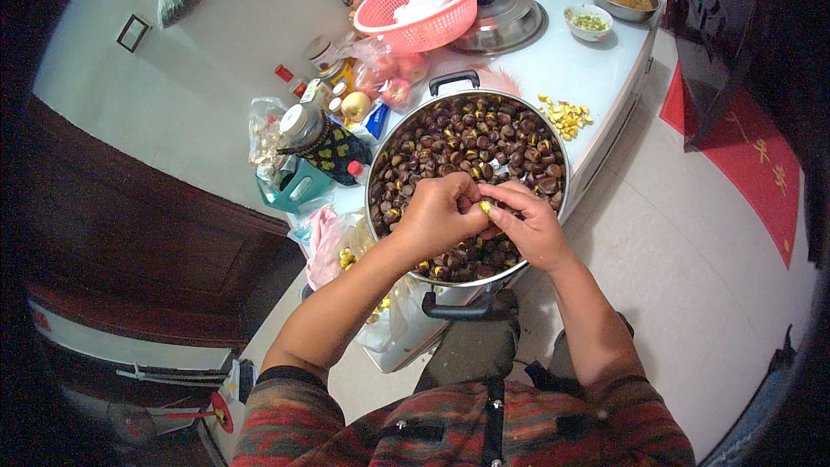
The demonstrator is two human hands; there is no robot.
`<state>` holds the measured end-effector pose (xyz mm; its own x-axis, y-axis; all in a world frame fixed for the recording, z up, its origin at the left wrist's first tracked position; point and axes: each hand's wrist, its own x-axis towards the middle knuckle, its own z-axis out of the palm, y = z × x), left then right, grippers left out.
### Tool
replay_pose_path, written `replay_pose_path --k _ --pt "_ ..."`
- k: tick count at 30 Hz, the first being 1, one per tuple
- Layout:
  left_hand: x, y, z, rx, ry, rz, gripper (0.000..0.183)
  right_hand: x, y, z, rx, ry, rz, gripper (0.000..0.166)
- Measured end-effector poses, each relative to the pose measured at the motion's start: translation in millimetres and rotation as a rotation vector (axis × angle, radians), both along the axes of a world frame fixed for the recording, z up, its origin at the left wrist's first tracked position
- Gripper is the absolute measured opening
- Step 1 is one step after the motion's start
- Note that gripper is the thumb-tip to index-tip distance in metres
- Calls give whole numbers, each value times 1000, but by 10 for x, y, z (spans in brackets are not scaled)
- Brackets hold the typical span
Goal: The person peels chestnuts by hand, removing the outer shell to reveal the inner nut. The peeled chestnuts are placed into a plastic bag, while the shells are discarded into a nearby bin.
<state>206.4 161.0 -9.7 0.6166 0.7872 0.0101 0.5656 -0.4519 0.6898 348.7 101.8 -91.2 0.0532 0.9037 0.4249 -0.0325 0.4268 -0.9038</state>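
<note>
A wide metal pot point(568, 162) with black handles is full of brown chestnuts point(473, 130), many split to show yellow flesh. My left hand point(441, 207) and my right hand point(528, 220) meet over its near half. Between their fingertips is a small chestnut point(485, 207) with yellow flesh showing. Both hands pinch it, and the fingers partly hide it. Peeled yellow chestnut pieces point(565, 118) lie in a pile on the white tabletop point(551, 68), just right of the pot.
Behind the pot are a pink plastic basket point(447, 29) holding white cloth, a metal lid point(509, 19) and bagged apples point(392, 78). Jars and a teal basket point(301, 185) crowd the left. A bowl of chopped greens point(589, 23) stands far right. A plastic bag point(389, 318) hangs near the table's front edge.
</note>
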Motion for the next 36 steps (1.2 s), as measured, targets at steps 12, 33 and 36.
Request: replay_pose_path --k 12,33,36 --pt "-113 47 -111 -649 -479 186 7 -64 -20 46 -300 713 361 32" --pt "-34 16 -202 -269 -391 192 9 -111 31 -4 -294 903 312 26" --pt "-14 -27 -159 -488 -476 276 8 -133 21 -22 -309 1001 336 26"
